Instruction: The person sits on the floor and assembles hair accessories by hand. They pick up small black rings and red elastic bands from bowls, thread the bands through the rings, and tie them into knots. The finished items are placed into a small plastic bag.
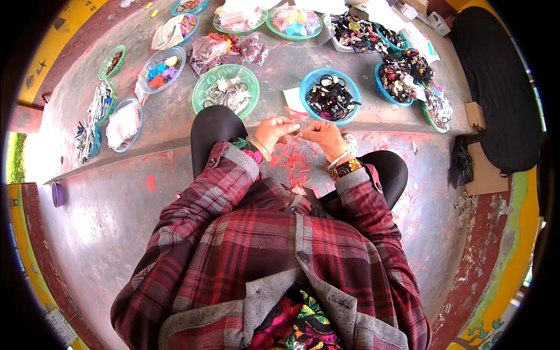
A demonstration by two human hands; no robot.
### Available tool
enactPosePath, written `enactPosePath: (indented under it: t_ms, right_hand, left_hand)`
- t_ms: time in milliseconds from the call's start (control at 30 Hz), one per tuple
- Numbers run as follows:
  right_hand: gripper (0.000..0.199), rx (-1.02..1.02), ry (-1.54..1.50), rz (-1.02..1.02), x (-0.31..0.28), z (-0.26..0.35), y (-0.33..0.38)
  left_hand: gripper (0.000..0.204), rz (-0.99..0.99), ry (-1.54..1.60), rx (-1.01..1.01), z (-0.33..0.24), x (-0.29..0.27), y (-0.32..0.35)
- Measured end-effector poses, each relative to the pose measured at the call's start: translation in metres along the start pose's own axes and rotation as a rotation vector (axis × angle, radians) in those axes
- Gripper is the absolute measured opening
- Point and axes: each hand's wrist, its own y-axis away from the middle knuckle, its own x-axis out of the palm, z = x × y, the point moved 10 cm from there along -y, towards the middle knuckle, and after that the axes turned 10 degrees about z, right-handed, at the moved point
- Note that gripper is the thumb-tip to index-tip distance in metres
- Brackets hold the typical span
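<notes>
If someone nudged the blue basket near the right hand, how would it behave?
The blue basket would probably slide, resting on a smooth-looking ledge. Its small, loosely heaped black loops look light and might shift.

Over on the right, a long black padded shape rises behind a cardboard sheet, a crumpled black plastic bag beside it. Far left, there's a purple container; higher up, a small green basket holding something brown.
</notes>
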Motion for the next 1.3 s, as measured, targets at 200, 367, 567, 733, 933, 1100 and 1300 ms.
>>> enactPosePath:
  t_ms: [200,367,567,733,933,1100,1300]
  right_hand:
    - [0.008,-0.002,-0.012,0.023,0.002,0.000,0.000]
    - [0.008,0.011,0.015,0.011,0.000,-0.005,-0.001]
    - [0.011,0.020,0.062,-0.002,-0.004,-0.009,-0.002]
    - [0.013,0.028,0.083,-0.012,-0.006,-0.011,-0.002]
    - [0.013,-0.001,0.233,-0.057,-0.012,-0.006,-0.002]
    - [0.019,-0.255,0.743,-0.371,-0.003,0.072,0.023]
    - [0.026,-0.219,0.968,-0.169,0.022,0.056,0.013]
  left_hand:
    - [0.020,-0.027,-0.091,0.041,-0.003,-0.005,-0.001]
    - [0.023,-0.050,-0.149,0.040,-0.007,-0.003,0.003]
    - [0.025,-0.039,-0.157,0.038,-0.005,-0.004,0.001]
    - [0.022,-0.053,-0.130,0.031,-0.005,-0.004,0.002]
    - [0.020,-0.079,-0.096,0.030,-0.002,-0.007,0.001]
    - [0.016,-0.201,-0.218,-0.026,-0.001,-0.019,0.003]
    - [0.016,-0.145,-0.460,-0.004,-0.008,-0.006,0.002]
